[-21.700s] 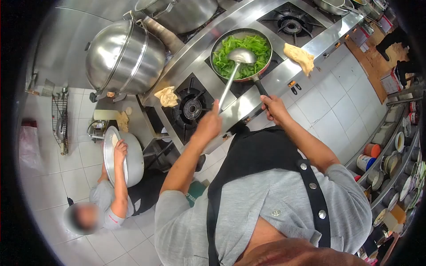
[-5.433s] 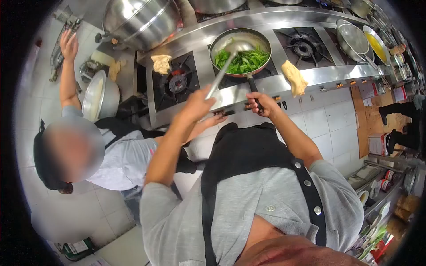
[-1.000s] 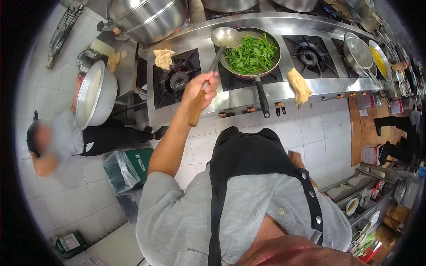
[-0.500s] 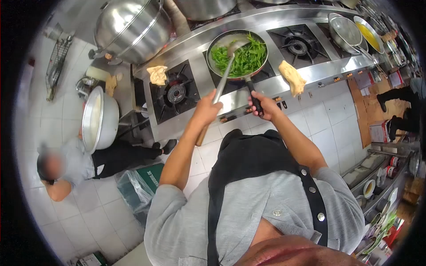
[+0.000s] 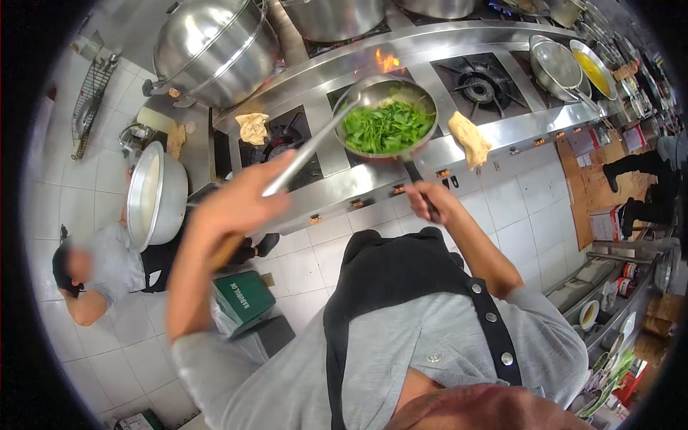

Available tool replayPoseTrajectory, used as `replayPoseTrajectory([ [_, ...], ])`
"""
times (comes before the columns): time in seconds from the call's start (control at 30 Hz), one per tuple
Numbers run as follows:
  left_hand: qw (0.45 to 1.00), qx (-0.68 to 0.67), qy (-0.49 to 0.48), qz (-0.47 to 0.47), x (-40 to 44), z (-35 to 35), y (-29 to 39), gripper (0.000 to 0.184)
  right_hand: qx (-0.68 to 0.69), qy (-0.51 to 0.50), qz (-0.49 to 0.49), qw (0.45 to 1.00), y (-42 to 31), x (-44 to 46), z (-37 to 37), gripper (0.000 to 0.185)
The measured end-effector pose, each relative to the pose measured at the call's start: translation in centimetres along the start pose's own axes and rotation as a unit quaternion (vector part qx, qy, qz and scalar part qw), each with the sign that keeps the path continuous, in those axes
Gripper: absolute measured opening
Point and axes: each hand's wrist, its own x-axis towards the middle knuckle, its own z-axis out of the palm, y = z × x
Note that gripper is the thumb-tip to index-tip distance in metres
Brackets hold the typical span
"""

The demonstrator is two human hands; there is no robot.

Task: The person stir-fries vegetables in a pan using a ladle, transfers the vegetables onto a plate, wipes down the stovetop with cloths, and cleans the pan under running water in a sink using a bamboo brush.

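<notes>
Green leaves [image 5: 387, 129] in pan [image 5: 416, 92]; L fingers [image 5: 275, 206] round ladle [image 5: 313, 149]; R fingers [image 5: 418, 201] round pan handle [image 5: 413, 172] – flame [image 5: 387, 61] behind.

Two hands, left hand [image 5: 240, 201] and right hand [image 5: 436, 201], are counted, with one ladle [image 5: 308, 152] and one frying pan [image 5: 418, 93]. Two beige cloths [image 5: 469, 140] are seen, one left, one right. Two stockpots [image 5: 333, 18] and one domed steel pot [image 5: 215, 54] are counted on the far side. One strainer [image 5: 555, 63] and one yellow-filled bowl [image 5: 611, 92] are found at right; one metal basin [image 5: 172, 197] and one green-lidded bin [image 5: 244, 294], at left.
</notes>
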Motion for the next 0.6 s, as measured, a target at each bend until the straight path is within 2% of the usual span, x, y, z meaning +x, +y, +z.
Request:
replayPoseTrajectory([
  [0.07, 0.994, 0.103, -0.042, 0.018, -5.0, -4.9, 2.6, 0.064, 0.014, 0.022, 0.043, 0.999, 1.2, -5.6, 1.3, 0.033],
  [0.17, 0.982, 0.061, -0.149, -0.101, -6.6, -7.4, 6.4, 0.065, 0.058, 0.014, 0.091, 0.994, 0.9, -8.3, 1.2, 0.034],
  [0.2, 0.98, 0.073, -0.169, -0.071, -5.5, -7.1, 6.2, 0.063, 0.078, 0.006, 0.097, 0.992, 0.9, -8.6, 1.3, 0.034],
  [0.23, 0.978, 0.086, -0.185, -0.038, -3.6, -6.5, 5.5, 0.062, 0.035, 0.044, 0.075, 0.996, 0.5, -6.8, 0.7, 0.033],
  [0.3, 0.971, 0.19, -0.119, 0.077, 2.5, -3.0, 2.0, 0.06, -0.009, -0.031, -0.059, 0.998, -2.6, -2.4, 1.7, 0.031],
  [0.33, 0.971, 0.189, -0.082, 0.117, 5.2, -0.6, 0.7, 0.059, 0.016, -0.004, -0.029, 0.999, -4.1, 1.0, 2.2, 0.031],
  [0.37, 0.957, 0.218, 0.036, 0.188, 7.9, 2.7, -2.1, 0.059, 0.037, 0.019, -0.008, 0.999, -5.8, 4.2, 2.4, 0.031],
  [0.4, 0.979, 0.192, -0.005, 0.066, 6.8, 3.5, 0.8, 0.062, -0.025, 0.033, -0.053, 0.998, -4.8, 5.0, 1.7, 0.031],
  [0.43, 0.988, 0.148, 0.026, 0.048, 6.6, 4.8, 0.0, 0.067, -0.087, 0.045, -0.1, 0.99, -2.9, 5.5, 1.1, 0.03],
  [0.47, 0.988, 0.123, 0.06, 0.067, 6.3, 5.5, -1.4, 0.07, -0.147, 0.054, -0.148, 0.977, -1.7, 6.1, 1.0, 0.03],
  [0.57, 0.981, 0.071, 0.15, 0.1, 2.6, 5.8, -2.8, 0.068, -0.089, 0.081, -0.089, 0.989, 1.0, 5.5, -0.3, 0.03],
  [0.6, 0.973, 0.061, 0.183, 0.123, 2.0, 6.1, -3.9, 0.067, -0.087, 0.062, -0.093, 0.99, 1.0, 4.9, -0.3, 0.03],
])
